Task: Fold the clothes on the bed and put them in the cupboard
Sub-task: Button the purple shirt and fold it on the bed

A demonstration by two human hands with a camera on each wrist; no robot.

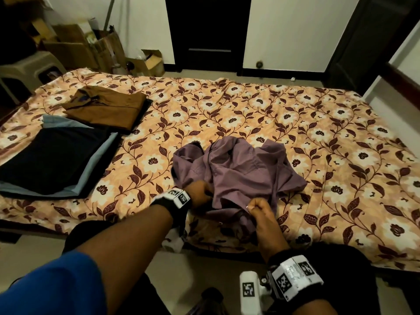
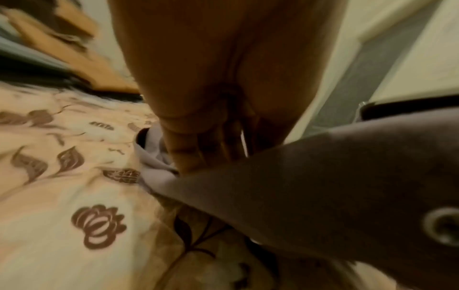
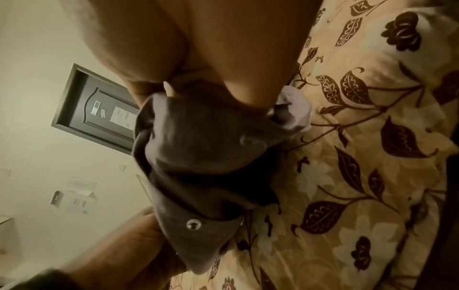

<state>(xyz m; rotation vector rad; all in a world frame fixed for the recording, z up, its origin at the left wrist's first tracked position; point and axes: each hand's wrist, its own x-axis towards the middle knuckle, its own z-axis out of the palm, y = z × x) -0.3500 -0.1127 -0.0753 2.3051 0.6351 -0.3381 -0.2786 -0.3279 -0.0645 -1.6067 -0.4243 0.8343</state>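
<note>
A crumpled purple shirt (image 1: 241,169) lies in a heap near the front edge of the bed (image 1: 318,137). My left hand (image 1: 202,189) grips its near left edge, fingers curled into the cloth (image 2: 310,188). My right hand (image 1: 259,206) pinches the near hem a little to the right; in the right wrist view the buttoned placket (image 3: 206,157) hangs from that hand (image 3: 223,84). A folded brown shirt (image 1: 106,108) lies at the far left of the bed. In front of it sits a stack of folded dark and light-blue clothes (image 1: 54,160).
The floral bedspread covers the whole bed, its right half bare. Cardboard boxes (image 1: 91,46) and a plastic stool (image 1: 29,67) stand beyond the far left corner. A dark door (image 1: 206,30) is in the far wall. My knees are against the bed's front edge.
</note>
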